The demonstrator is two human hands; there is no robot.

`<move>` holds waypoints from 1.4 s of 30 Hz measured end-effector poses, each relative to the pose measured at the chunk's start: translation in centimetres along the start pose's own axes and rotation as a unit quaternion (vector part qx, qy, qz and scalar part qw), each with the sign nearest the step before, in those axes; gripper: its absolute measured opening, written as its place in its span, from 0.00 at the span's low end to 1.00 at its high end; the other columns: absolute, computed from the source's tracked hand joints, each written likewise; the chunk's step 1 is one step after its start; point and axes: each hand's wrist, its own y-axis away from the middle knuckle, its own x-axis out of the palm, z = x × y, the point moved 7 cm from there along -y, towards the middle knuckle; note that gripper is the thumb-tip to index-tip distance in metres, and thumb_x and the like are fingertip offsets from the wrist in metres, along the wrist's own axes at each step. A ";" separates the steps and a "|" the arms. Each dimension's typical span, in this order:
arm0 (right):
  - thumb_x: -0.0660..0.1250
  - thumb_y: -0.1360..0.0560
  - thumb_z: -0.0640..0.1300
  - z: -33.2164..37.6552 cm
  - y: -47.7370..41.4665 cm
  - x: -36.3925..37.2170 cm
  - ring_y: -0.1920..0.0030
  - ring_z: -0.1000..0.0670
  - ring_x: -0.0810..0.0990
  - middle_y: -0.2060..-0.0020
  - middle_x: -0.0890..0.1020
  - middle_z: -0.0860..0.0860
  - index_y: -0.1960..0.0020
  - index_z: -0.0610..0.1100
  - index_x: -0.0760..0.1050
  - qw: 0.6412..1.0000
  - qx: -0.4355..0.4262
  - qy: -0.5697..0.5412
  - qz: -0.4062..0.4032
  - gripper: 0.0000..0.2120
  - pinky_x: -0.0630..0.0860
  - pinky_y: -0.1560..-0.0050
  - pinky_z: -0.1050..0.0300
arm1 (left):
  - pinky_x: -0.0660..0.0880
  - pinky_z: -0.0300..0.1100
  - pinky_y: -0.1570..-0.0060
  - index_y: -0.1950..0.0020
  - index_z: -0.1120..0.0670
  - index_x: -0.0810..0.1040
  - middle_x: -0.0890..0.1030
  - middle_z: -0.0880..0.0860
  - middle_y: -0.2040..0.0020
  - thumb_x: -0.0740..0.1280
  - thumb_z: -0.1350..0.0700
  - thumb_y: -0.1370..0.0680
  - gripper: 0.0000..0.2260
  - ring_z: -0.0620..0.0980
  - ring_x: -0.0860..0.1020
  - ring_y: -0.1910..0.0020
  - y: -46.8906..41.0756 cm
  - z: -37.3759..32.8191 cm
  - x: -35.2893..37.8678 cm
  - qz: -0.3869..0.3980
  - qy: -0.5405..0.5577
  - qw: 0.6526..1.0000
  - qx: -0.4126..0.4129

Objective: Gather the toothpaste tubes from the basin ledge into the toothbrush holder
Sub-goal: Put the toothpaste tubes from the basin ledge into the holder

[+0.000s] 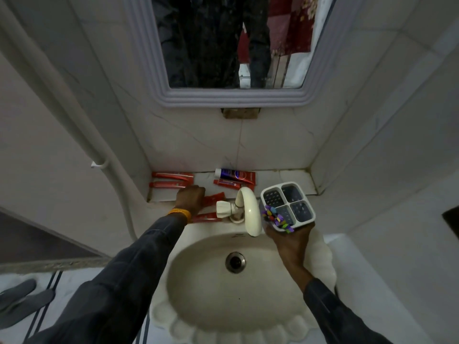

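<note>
Several red toothpaste tubes lie on the white basin ledge [285,178]: two at the far left [172,175] [167,184], one behind the tap [227,183], one at the basin's rim [207,217]. A blue-and-red tube [236,175] rests against the wall. My left hand [190,198] is down on a red tube [214,197] left of the tap, fingers curled over its end. My right hand [289,238] holds the white four-compartment toothbrush holder [286,206] from below, right of the tap. Colourful toothbrushes [277,218] stick out of its near-left compartment.
A cream tap [249,211] with a white knob [223,208] stands between my hands. The oval basin [198,281] with its drain [235,262] is below. A mirror [236,40] hangs above. A white pipe [104,165] runs down the left wall.
</note>
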 end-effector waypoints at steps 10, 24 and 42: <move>0.88 0.40 0.27 1.0 0.0 0.0 0.35 0.72 0.79 0.28 0.78 0.44 0.21 0.36 0.63 0.999 -0.020 -0.036 0.016 0.54 0.77 0.36 0.73 | 0.80 0.42 0.52 0.49 0.58 0.81 0.85 0.55 0.54 0.72 0.57 0.25 0.07 0.50 0.83 0.58 1.9 -3.1 -16.7 -0.269 0.367 0.890 0.028; 0.91 0.42 0.33 1.3 -0.3 -0.6 0.32 0.47 0.84 0.31 0.82 0.44 0.23 0.42 0.67 1.000 -0.008 -0.021 -0.012 0.53 0.82 0.30 0.44 | 0.74 0.22 0.57 0.44 0.59 0.81 0.84 0.51 0.51 0.74 0.61 0.27 0.11 0.41 0.79 0.56 1.0 -14.9 -14.4 -0.147 0.381 0.893 0.189; 0.91 0.42 0.41 0.3 -1.0 -0.8 0.33 0.47 0.85 0.31 0.83 0.45 0.22 0.41 0.68 1.000 -0.010 -0.019 0.014 0.54 0.83 0.34 0.36 | 0.71 0.42 0.58 0.55 0.55 0.81 0.83 0.55 0.54 0.75 0.52 0.28 0.08 0.55 0.78 0.53 -1.8 -18.3 -10.5 0.035 0.071 0.966 0.248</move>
